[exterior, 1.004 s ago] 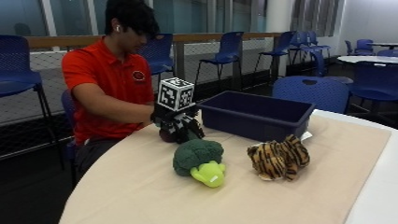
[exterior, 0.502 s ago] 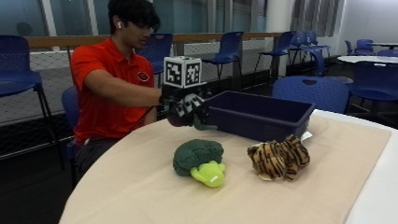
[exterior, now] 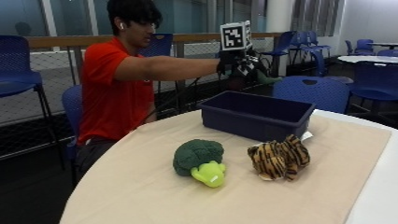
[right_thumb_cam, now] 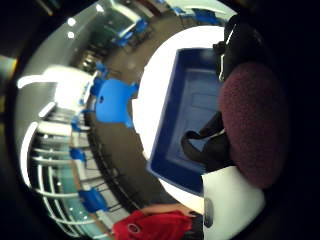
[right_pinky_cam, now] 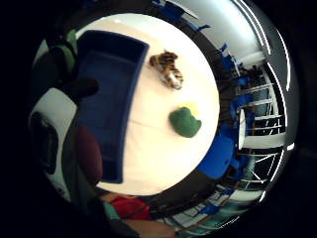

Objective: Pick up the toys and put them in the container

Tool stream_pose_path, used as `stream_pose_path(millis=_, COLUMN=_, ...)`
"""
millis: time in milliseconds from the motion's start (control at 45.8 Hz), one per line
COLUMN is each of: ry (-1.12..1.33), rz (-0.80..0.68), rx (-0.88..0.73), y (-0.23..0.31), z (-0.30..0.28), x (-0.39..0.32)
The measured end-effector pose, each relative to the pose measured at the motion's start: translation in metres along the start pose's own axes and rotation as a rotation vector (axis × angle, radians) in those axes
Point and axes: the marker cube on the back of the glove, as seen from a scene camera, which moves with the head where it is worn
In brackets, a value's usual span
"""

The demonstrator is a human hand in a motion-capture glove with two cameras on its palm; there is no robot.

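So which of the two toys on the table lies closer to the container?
The striped tiger toy: it lies right by the blue container's front wall, near its corner. The green broccoli toy sits farther out on the table, beside the tiger.

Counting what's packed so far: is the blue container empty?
Empty as far as visible: the palm views show the container's bare floor. The maroon toy is in the right hand, above it.

- A red short-sleeved polo shirt (exterior: 112, 88) with a small dark emblem on the chest is worn by the person.
- Dark trousers (exterior: 93, 151) are worn.
- The right hand (exterior: 239, 63) is covered by a black glove with white plastic parts and black straps.
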Motion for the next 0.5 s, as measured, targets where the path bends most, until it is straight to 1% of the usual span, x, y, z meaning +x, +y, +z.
stream_pose_path(millis=65, ry=-0.029, rz=-0.005, rx=-0.025, y=-0.008, z=0.008, x=-0.013)
stream_pose_path(millis=131, ry=-0.023, rz=-0.048, rx=-0.073, y=-0.009, z=0.019, x=-0.022)
stream_pose_path(millis=218, ry=0.109, rz=-0.215, rx=-0.191, y=0.001, z=0.037, x=-0.010)
stream_pose_path(millis=240, ry=0.103, rz=-0.231, rx=-0.215, y=0.003, z=0.039, x=-0.008)
stream_pose_path(millis=306, ry=0.034, rz=-0.192, rx=-0.225, y=0.007, z=0.039, x=-0.003)
stream_pose_path(millis=371, ry=-0.001, rz=-0.169, rx=-0.154, y=0.011, z=0.032, x=0.019)
stream_pose_path(millis=437, ry=-0.095, rz=-0.073, rx=-0.098, y=0.015, z=0.020, x=0.044)
stream_pose_path(millis=502, ry=-0.079, rz=0.015, rx=-0.061, y=0.015, z=0.012, x=0.082)
